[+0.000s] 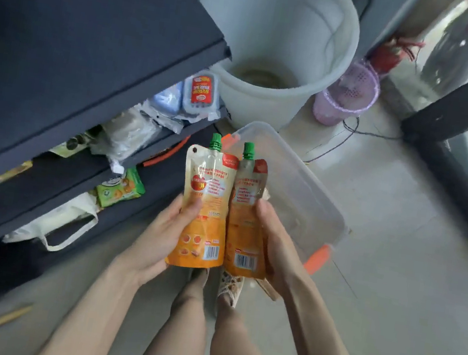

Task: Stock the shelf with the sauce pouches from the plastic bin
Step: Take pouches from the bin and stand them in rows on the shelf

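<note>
Two bare forearms are reaching up from the bottom edge. The left hand (165,234) is gripping the left sauce pouch (205,203) by its lower half, with the thumb lying across the front. The right hand (274,245) is gripping the right sauce pouch (247,210) likewise. Both pouches are standing upright with green caps up and edges touching, above the near end of the clear plastic bin (300,194) on the floor. The dark shelf (96,32) is standing left of them, holding assorted packets.

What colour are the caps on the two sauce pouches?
Green caps on both sauce pouches, seen in the head view.
</note>
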